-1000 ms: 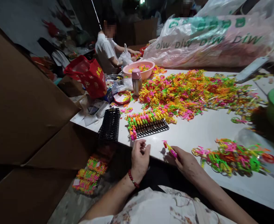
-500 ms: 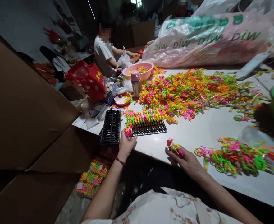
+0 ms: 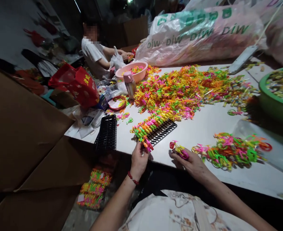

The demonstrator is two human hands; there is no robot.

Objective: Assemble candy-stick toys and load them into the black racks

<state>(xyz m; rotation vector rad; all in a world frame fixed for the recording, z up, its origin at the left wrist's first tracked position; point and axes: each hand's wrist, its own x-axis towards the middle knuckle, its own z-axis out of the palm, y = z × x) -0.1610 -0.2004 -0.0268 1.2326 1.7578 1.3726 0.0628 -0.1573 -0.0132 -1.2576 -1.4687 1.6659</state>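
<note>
My left hand (image 3: 140, 160) is closed at the near end of a black slotted rack (image 3: 164, 131), its fingers on a pink and orange plastic toy bicycle (image 3: 147, 144). Whether those fingers also grip the rack is hidden. Along the rack's far side stands a dense row of small coloured toy bicycles (image 3: 153, 124); its near side shows bare slots. Over the table's front edge, my right hand (image 3: 192, 163) pinches another toy bicycle (image 3: 180, 151), yellow with red and magenta wheels. Just right of that hand lies a small heap of mixed toy bicycles (image 3: 233, 150).
A large pile of coloured pieces (image 3: 175, 89) spreads across the white table (image 3: 211, 123). More black racks (image 3: 106, 131) lie at left, near a flask (image 3: 130, 86) and pink basin (image 3: 141, 69). A green tub (image 3: 273, 93) stands right. Behind, a co-worker (image 3: 94, 56) handles pieces.
The rack has turned, its near end swinging toward me with my left hand, which has moved right. My right hand keeps its toy bicycle almost in place. The view has shifted somewhat to the right.
</note>
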